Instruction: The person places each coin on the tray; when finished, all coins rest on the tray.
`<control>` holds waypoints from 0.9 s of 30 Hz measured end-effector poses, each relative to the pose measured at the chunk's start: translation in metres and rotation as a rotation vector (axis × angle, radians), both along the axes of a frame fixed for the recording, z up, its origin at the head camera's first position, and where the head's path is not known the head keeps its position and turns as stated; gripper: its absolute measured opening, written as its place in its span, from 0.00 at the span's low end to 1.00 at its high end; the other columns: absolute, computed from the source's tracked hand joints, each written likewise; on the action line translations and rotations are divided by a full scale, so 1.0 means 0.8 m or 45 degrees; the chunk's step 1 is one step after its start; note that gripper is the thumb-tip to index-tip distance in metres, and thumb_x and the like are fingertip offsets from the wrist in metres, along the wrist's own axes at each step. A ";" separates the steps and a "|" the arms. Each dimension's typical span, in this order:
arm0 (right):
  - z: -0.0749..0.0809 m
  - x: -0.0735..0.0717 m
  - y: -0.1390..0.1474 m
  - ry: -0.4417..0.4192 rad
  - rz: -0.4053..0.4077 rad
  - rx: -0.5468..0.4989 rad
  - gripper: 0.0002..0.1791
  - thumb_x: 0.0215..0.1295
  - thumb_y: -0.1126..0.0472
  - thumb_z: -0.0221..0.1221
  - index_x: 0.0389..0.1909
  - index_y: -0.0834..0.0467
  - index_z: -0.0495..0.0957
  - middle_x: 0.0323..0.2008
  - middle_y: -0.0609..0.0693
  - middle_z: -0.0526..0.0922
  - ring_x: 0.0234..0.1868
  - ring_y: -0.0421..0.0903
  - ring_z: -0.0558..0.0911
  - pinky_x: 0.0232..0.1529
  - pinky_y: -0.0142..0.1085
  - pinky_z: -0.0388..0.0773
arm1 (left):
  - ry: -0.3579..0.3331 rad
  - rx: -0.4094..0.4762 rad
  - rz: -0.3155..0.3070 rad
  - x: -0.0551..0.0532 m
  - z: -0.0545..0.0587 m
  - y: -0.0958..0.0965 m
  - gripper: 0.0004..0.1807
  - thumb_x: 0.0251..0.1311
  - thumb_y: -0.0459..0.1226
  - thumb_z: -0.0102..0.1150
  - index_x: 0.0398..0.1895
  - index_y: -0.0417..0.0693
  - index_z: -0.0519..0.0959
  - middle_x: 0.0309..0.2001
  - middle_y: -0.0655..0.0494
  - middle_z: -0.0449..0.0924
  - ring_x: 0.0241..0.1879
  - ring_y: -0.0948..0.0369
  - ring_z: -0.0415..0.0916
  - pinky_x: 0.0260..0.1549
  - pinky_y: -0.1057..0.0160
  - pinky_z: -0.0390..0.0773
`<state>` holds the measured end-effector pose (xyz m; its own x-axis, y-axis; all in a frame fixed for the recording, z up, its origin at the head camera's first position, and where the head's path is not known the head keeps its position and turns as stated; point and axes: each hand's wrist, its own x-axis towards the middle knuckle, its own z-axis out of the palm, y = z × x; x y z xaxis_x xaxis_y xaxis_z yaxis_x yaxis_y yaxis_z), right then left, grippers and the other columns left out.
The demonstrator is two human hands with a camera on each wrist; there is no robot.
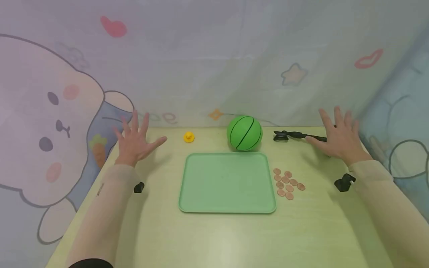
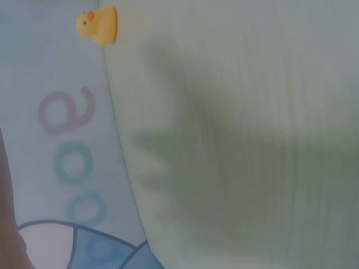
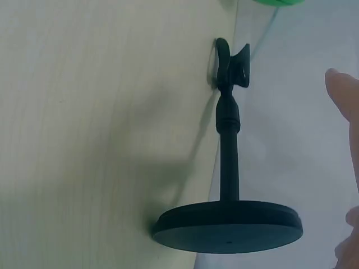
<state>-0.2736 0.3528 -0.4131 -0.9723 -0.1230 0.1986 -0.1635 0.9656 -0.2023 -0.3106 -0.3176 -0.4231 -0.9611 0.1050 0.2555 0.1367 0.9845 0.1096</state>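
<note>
My left hand is held over the left side of the table with its fingers spread, holding nothing. To its right sits a small yellow rubber duck, which the left wrist view also shows. On the far right, my right hand spreads its fingers in front of a black stand, hiding part of it in the head view. In the right wrist view the stand lies on its side, with a round base and a clip at the other end. This hand holds nothing either.
A light green tray lies mid-table, with a green ball with black lines behind it. Several copper-coloured coins lie flat at the tray's right. A printed cloth hangs along the table's back edge.
</note>
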 end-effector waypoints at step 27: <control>-0.060 0.086 -0.021 -0.459 0.643 -0.161 0.13 0.62 0.58 0.75 0.46 0.56 0.87 0.42 0.42 0.85 0.42 0.41 0.82 0.44 0.39 0.84 | -0.629 0.444 -0.575 0.087 -0.065 0.050 0.65 0.39 0.59 0.86 0.81 0.51 0.63 0.80 0.46 0.61 0.79 0.41 0.51 0.76 0.33 0.52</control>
